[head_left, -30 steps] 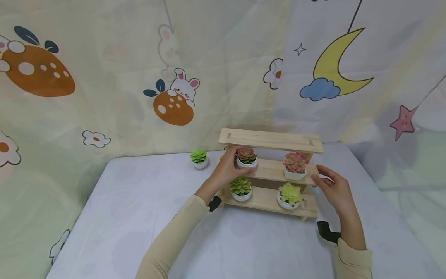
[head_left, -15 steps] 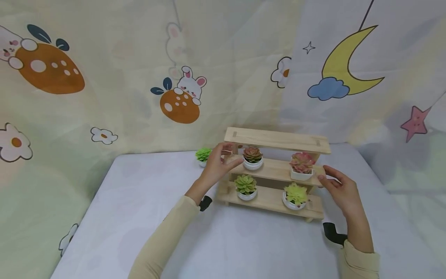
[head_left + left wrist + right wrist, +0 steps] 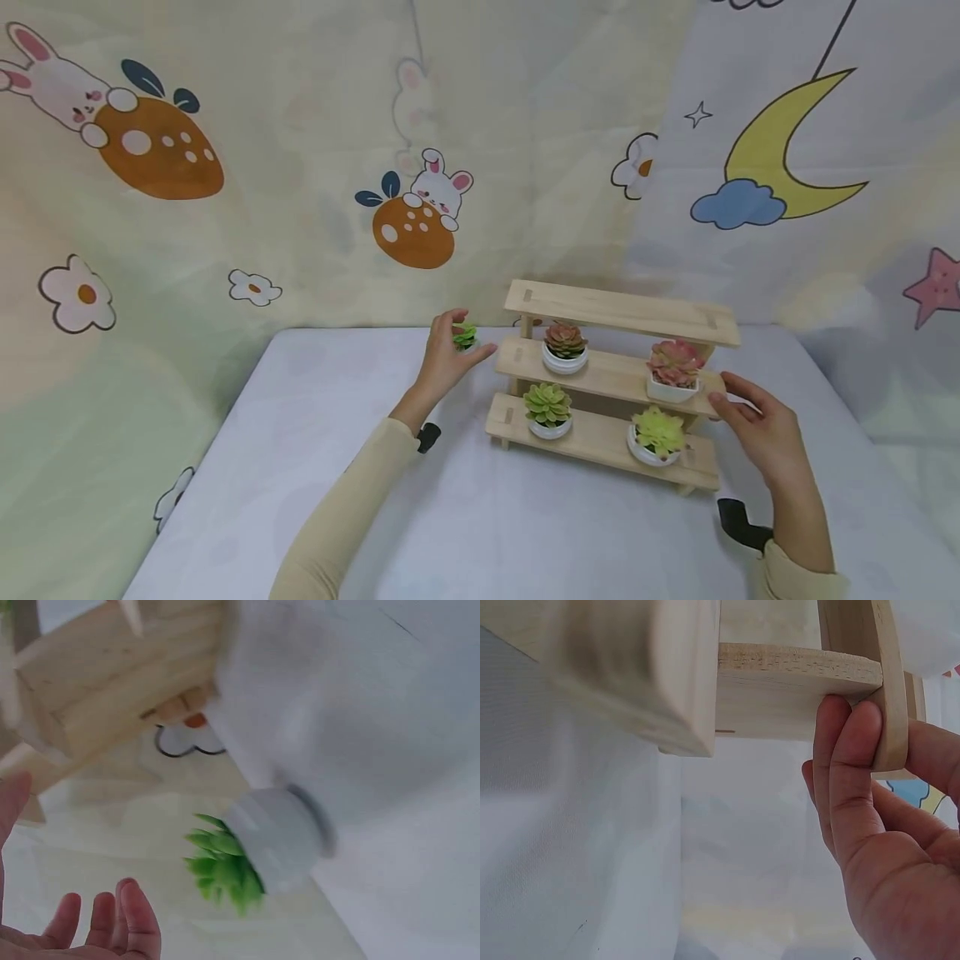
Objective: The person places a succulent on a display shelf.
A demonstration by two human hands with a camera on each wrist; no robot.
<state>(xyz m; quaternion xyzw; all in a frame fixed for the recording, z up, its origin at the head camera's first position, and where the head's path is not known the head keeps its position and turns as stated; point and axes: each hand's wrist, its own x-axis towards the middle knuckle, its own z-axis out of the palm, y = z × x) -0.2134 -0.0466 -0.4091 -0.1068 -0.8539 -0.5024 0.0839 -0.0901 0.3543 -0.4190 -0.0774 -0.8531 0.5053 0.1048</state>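
My left hand, fingers spread, is at a small bright green potted succulent on the table, left of a three-tier wooden plant stand. In the left wrist view the fingers stand apart from that succulent's white pot. With thumb and fingers, my right hand pinches the right end of the stand's middle shelf; in the right wrist view the fingers lie against the wood. A brown-red succulent and a pink succulent sit on the middle shelf.
On the bottom shelf stand a green succulent and a yellow-green succulent. A white cloth covers the table. Behind it hangs a printed fabric backdrop.
My left hand has let go of the brown-red succulent on the middle shelf and moved left to the bright green one. My right hand keeps its hold; the head view has shifted left.
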